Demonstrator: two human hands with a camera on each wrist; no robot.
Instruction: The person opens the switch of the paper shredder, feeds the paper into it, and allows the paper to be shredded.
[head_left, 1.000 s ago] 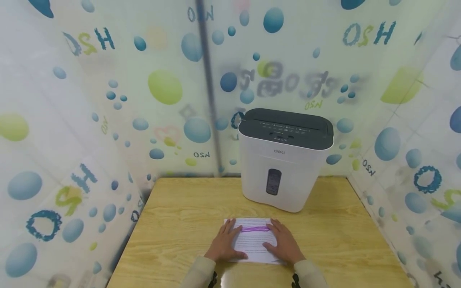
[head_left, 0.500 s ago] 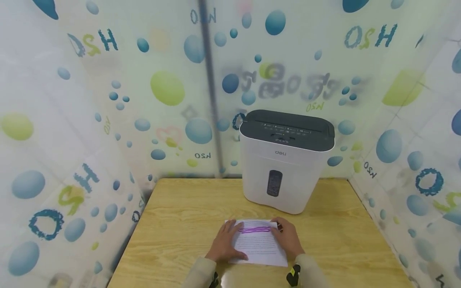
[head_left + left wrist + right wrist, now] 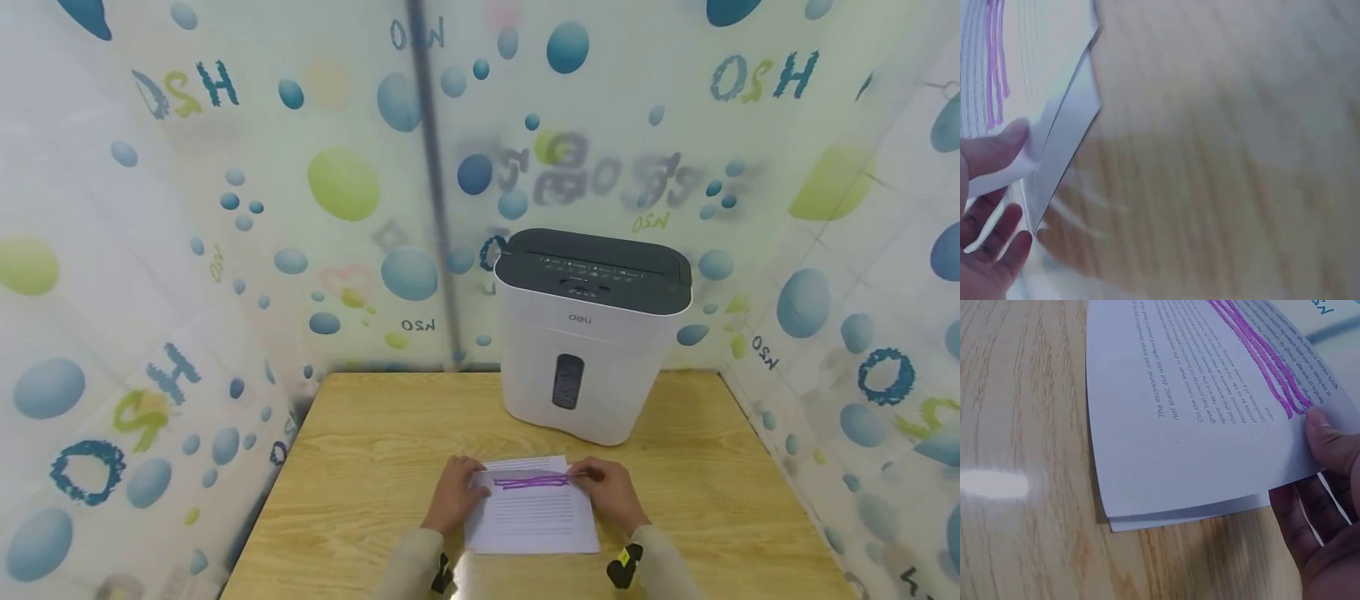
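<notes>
A printed sheet of paper [image 3: 532,518] with purple marker lines [image 3: 531,482] across its upper part is raised at its far edge. My left hand [image 3: 453,496] pinches its left edge, thumb on top and fingers beneath, as the left wrist view shows. On the other side, my right hand [image 3: 611,493] pinches the right edge near the ends of the purple lines. Under this sheet lies more paper [image 3: 1210,515], whose edges show in both wrist views. How many sheets lie below cannot be told.
A white paper shredder [image 3: 517,358] with a dark grey top [image 3: 600,258] stands behind the paper, towards the back right of the wooden table [image 3: 360,467]. A patterned curtain [image 3: 352,275] closes off the back and both sides.
Both hands lay flat on the paper a second ago. The right hand first took the right edge, then the left hand took the left edge. The top sheet has come up and slightly towards me.
</notes>
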